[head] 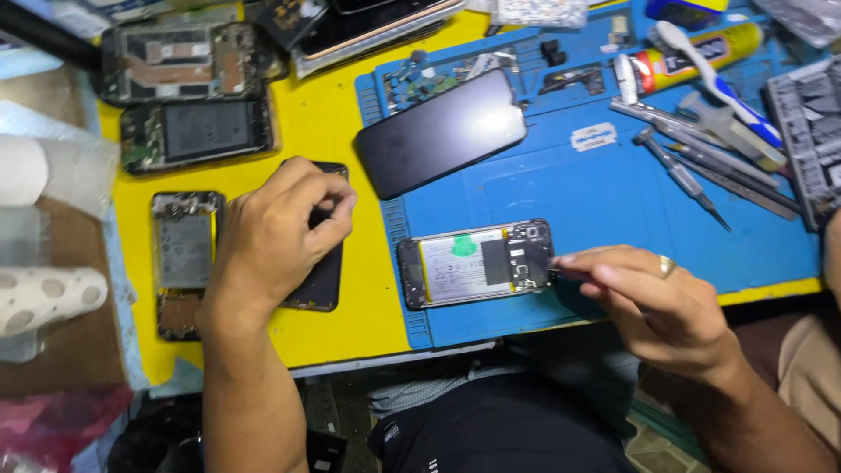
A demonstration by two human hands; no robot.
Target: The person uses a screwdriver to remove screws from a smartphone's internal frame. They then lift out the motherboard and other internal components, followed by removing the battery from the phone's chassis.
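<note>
1. Work surface: a yellow bench top [324,123] with a blue repair mat [613,193] laid over its right half; the bench is crowded with phone parts and tools.
2. Far left: three stripped phone bodies [197,131] lie on the yellow surface, internals exposed. Risk, in my judgement: loose boards near the bench edge could be knocked off by a forearm.
3. Left hand [276,232]: curled, fingers drawn in narrow, resting on a black phone panel [322,280] that lies flat on the yellow surface. Whether it pinches a small part I cannot tell.
4. Centre: a dark screen panel [442,131] lies tilted across the mat's edge, unprotected; a dropped tool could scratch or crack it.
5. Opened phone [477,263]: lies flat at the mat's lower left, back off, battery and board showing. A slip of a metal tip here could, I judge, pierce the battery or short the board.
6. Right hand [653,298]: fingers pinched closed on a thin dark tool, its tip touching the opened phone's right end.
7. Upper right: screwdrivers and tweezers [692,166] lie loose, with a toothbrush [714,74] over a yellow glue tube [701,52].
8. Containers: a grey compartment tray [810,123] at the right edge; contents too small to identify.
</note>
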